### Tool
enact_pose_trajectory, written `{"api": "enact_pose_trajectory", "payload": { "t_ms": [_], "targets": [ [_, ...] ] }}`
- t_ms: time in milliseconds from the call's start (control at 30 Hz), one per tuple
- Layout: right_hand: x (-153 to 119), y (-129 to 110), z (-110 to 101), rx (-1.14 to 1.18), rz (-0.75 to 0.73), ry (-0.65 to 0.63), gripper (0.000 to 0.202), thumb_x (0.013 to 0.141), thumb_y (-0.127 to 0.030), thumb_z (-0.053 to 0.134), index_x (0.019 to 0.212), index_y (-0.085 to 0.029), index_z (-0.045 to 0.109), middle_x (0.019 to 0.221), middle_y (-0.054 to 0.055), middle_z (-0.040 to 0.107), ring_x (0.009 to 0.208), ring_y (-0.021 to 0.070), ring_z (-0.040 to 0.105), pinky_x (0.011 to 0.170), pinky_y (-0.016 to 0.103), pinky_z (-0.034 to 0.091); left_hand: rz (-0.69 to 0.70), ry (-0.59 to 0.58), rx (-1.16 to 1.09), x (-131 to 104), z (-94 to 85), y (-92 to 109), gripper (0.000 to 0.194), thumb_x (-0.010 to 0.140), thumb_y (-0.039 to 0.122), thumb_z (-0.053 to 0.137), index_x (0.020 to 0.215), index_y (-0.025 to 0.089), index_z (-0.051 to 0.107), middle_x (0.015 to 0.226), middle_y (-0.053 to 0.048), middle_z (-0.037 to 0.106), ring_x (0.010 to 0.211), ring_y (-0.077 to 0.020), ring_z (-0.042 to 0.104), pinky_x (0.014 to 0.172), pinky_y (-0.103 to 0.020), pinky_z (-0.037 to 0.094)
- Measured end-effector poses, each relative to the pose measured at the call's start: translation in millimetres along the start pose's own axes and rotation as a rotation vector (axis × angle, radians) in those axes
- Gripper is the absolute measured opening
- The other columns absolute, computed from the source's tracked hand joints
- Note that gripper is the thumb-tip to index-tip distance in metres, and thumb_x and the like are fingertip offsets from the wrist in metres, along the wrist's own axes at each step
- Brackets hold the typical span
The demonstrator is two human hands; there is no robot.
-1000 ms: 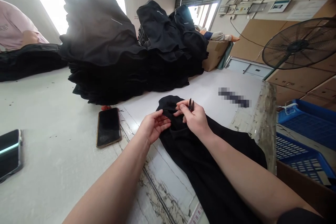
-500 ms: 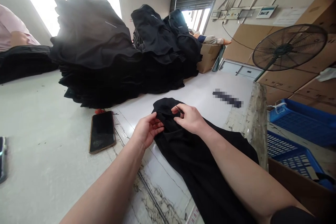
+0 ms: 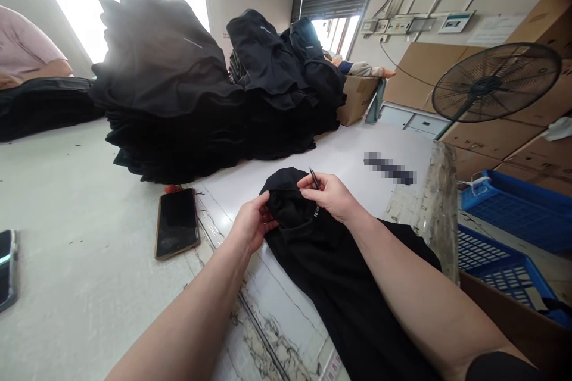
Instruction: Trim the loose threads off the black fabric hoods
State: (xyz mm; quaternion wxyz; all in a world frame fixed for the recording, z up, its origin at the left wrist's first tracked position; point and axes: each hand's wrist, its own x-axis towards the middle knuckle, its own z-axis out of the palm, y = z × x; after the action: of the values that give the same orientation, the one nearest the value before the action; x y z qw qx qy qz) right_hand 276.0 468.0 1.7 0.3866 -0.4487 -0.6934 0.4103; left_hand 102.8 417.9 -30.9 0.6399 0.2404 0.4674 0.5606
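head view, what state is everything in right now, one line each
left hand, fingers on the garment edge
right hand, closed around the snips
black garment, laid out, rumpled near the hands
snips, tips up, blade gap too small to tell
nearer phone, lying flat, screen dark
garment pile, stacked high
roller shutter, partly raised
fan, tilted, running or not unclear

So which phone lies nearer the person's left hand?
The brown-edged phone, just in front of the tall clothing pile; the other phone is cut off at the left edge.
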Motion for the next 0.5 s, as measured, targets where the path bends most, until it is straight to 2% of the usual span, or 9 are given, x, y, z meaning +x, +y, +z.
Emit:
{"api": "enact_pose_trajectory", "payload": {
  "t_ms": [67,167,233,333,400,500],
  "targets": [
    [-6,-4,5,-0.052,-0.057,0.054,0.015,0.069,-0.023,0.066,0.082,-0.016,0.064,0.07,0.0,0.06,0.062,0.0115,0.053,0.06,0.026,0.044,0.105,0.006,0.098,-1,-1.8,-1,0.021,0.068,0.034,0.067,0.072,0.014,0.06,0.065,-0.002,0.058,0.053,-0.0122,0.053,0.051,-0.025,0.044],
    [-17,-5,17,-0.256,-0.31,0.135,0.01,0.078,-0.023,0.061,0.087,-0.018,0.063,0.079,0.002,0.062,0.067,0.0131,0.055,0.061,0.026,0.045,0.32,0.133,0.256,1,-9.3,-3,0.012,0.069,0.026,0.065,0.078,0.018,0.062,0.074,0.0,0.06,0.06,-0.0114,0.053,0.06,-0.024,0.045],
    [-20,4,29,-0.516,-0.457,0.074,0.013,0.085,-0.027,0.056,0.094,-0.02,0.063,0.088,0.004,0.063,0.073,0.0142,0.057,0.064,0.026,0.046,0.423,0.23,0.364,7,-17.3,-6,0.014,0.071,0.016,0.059,0.084,0.021,0.062,0.085,0.0,0.062,0.069,-0.0121,0.055,0.071,-0.025,0.045],
    [-14,26,46,-0.869,-0.45,-0.105,0.017,0.086,-0.033,0.056,0.098,-0.023,0.065,0.096,0.004,0.062,0.086,0.0174,0.059,0.063,0.025,0.046,0.45,0.251,0.531,16,-26.8,-10,0.022,0.066,0.005,0.057,0.082,0.018,0.064,0.086,-0.003,0.064,0.075,-0.0154,0.057,0.078,-0.03,0.045],
    [-8,38,54,-0.953,-0.413,-0.133,0.018,0.085,-0.036,0.058,0.097,-0.025,0.065,0.098,0.004,0.062,0.092,0.0195,0.059,0.06,0.025,0.045,0.442,0.243,0.623,14,-27.1,-9,0.024,0.064,0.002,0.058,0.083,0.015,0.065,0.084,-0.006,0.065,0.074,-0.0175,0.059,0.078,-0.033,0.047],
    [-9,37,57,-0.956,-0.393,-0.122,0.019,0.086,-0.035,0.054,0.096,-0.024,0.066,0.1,0.005,0.062,0.092,0.0205,0.059,0.061,0.027,0.045,0.499,0.291,0.733,-18,-22.2,1,0.028,0.071,0.008,0.058,0.098,0.013,0.065,0.101,-0.012,0.064,0.077,-0.0173,0.06,0.082,-0.034,0.048]
  ]
}}
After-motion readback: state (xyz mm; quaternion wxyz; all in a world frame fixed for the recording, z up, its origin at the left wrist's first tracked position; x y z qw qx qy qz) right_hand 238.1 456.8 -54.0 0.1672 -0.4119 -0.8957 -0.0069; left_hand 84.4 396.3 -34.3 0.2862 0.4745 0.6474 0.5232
